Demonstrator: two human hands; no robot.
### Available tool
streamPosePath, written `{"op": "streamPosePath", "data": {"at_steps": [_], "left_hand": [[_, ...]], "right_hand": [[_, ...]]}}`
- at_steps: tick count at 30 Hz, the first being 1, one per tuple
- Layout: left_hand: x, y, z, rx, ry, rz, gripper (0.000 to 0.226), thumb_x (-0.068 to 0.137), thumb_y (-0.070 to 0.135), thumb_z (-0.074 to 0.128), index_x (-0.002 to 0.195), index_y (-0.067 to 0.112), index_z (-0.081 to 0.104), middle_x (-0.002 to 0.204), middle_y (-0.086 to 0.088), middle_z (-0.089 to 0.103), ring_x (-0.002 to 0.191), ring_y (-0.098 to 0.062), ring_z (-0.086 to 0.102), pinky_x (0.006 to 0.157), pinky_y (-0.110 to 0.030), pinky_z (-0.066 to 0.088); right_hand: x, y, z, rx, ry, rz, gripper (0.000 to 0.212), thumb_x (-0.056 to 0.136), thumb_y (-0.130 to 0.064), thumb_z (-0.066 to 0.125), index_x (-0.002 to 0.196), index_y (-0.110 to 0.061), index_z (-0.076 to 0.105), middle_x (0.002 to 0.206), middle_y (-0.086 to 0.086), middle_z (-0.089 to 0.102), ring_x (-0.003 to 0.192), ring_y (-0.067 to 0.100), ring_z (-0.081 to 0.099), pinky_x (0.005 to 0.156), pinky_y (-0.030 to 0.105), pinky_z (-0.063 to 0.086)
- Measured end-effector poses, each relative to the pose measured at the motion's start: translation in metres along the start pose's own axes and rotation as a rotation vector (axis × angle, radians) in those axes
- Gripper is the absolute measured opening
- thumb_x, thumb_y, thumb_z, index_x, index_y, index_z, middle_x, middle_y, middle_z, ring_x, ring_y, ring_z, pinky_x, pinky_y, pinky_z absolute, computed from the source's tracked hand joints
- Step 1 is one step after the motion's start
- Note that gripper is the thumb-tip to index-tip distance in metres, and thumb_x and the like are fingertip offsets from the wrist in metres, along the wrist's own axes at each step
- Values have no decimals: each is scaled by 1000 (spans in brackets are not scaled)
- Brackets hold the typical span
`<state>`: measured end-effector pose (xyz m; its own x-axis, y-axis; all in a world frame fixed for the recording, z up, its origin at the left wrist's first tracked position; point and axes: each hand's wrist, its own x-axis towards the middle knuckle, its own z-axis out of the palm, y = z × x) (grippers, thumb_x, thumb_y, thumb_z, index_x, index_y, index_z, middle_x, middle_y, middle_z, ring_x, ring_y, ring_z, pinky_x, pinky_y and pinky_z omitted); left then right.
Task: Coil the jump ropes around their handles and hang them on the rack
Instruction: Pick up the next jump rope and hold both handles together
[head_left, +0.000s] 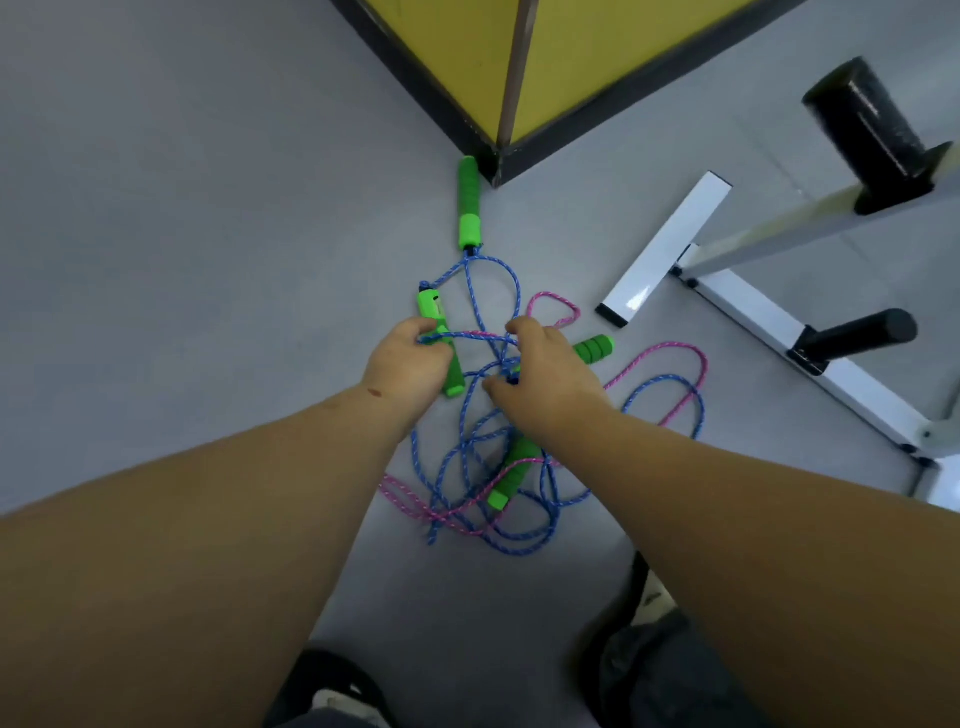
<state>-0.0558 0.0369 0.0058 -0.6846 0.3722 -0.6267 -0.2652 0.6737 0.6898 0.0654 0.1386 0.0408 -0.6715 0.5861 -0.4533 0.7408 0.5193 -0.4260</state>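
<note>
A blue jump rope (470, 467) and a pink jump rope (660, 353) lie tangled together on the grey floor. My left hand (402, 361) grips a green handle with a counter (434, 312), and blue cord crosses its fingers. My right hand (548, 376) pinches blue cord at the tangle's middle. A second green handle (467, 202) lies farther off, near the yellow corner. A third green handle (595, 349) pokes out from behind my right hand. A fourth green handle (511, 480) lies under the cords, nearer to me.
A white metal rack base (670, 244) with black pegs (862, 335) stands on the floor to the right. A yellow wall corner with black skirting (493, 161) is straight ahead. My shoes (649, 597) show at the bottom edge.
</note>
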Motion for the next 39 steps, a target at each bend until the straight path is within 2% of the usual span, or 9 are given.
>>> {"op": "streamPosePath", "data": {"at_steps": [8, 13, 17, 21, 25, 31, 35, 37, 39], "left_hand": [[53, -38, 16, 741, 166, 181, 57, 91, 25, 59, 145, 31, 41, 140, -13, 45, 122, -39, 45, 95, -45, 40], [68, -35, 10, 889, 165, 96, 37, 94, 30, 61, 127, 17, 50, 135, -15, 47, 122, -39, 46, 97, -47, 39], [48, -19, 3, 645, 85, 164, 26, 92, 29, 57, 113, 15, 49, 114, -14, 45, 89, -37, 51, 79, -39, 41], [-1, 35, -18, 307, 42, 194, 17, 79, 33, 58, 88, 20, 52, 86, -8, 62, 81, -34, 59, 67, -37, 43], [-68, 118, -45, -69, -97, 242, 5, 79, 18, 59, 83, 16, 58, 71, -3, 61, 69, -24, 60, 60, -29, 45], [-197, 239, -93, -411, -219, 493, 15, 94, 14, 69, 108, 16, 66, 88, -7, 64, 75, -20, 61, 66, -34, 53], [-295, 297, -131, -556, -210, 677, 22, 96, 26, 70, 116, 18, 67, 98, -6, 67, 86, -17, 63, 80, -39, 53], [-338, 310, -143, -594, -198, 699, 45, 92, 39, 71, 133, 25, 60, 113, -5, 69, 98, -19, 65, 90, -39, 53], [-376, 315, -154, -476, 17, 800, 77, 88, 47, 70, 155, 39, 33, 146, -3, 54, 121, -14, 56, 106, -31, 43]], "right_hand": [[33, 3, 52, -13, -192, 12, 59, 91, -31, 62, 143, -20, 36, 144, 11, 42, 130, 33, 47, 101, 48, 46], [33, 8, 52, -2, -223, 44, 61, 90, -19, 59, 145, -22, 33, 144, 12, 41, 124, 36, 51, 95, 50, 49], [23, 4, 33, 57, -176, 35, 64, 86, -13, 59, 144, -22, 34, 141, 12, 44, 118, 32, 55, 92, 47, 52], [2, -20, -13, 134, -99, -44, 78, 82, -15, 62, 151, -27, 27, 141, 8, 44, 125, 27, 50, 98, 43, 48], [-34, -67, -77, 466, -105, -70, 71, 74, -17, 71, 138, -26, 43, 127, 0, 57, 98, 19, 64, 80, 38, 55], [-139, -138, -188, 915, -49, -261, 26, 81, -16, 66, 106, -15, 60, 92, 19, 70, 83, 25, 69, 79, 46, 55], [-228, -176, -259, 902, 170, -334, 17, 93, -39, 60, 100, -25, 54, 76, 0, 62, 62, 12, 64, 61, 37, 51], [-267, -192, -293, 807, 310, -376, 14, 91, -40, 61, 97, -33, 50, 70, -9, 60, 57, 7, 57, 52, 27, 43], [-301, -206, -328, 653, 388, -375, 22, 85, -33, 64, 100, -34, 47, 75, -9, 65, 63, 9, 61, 52, 26, 42]]}}
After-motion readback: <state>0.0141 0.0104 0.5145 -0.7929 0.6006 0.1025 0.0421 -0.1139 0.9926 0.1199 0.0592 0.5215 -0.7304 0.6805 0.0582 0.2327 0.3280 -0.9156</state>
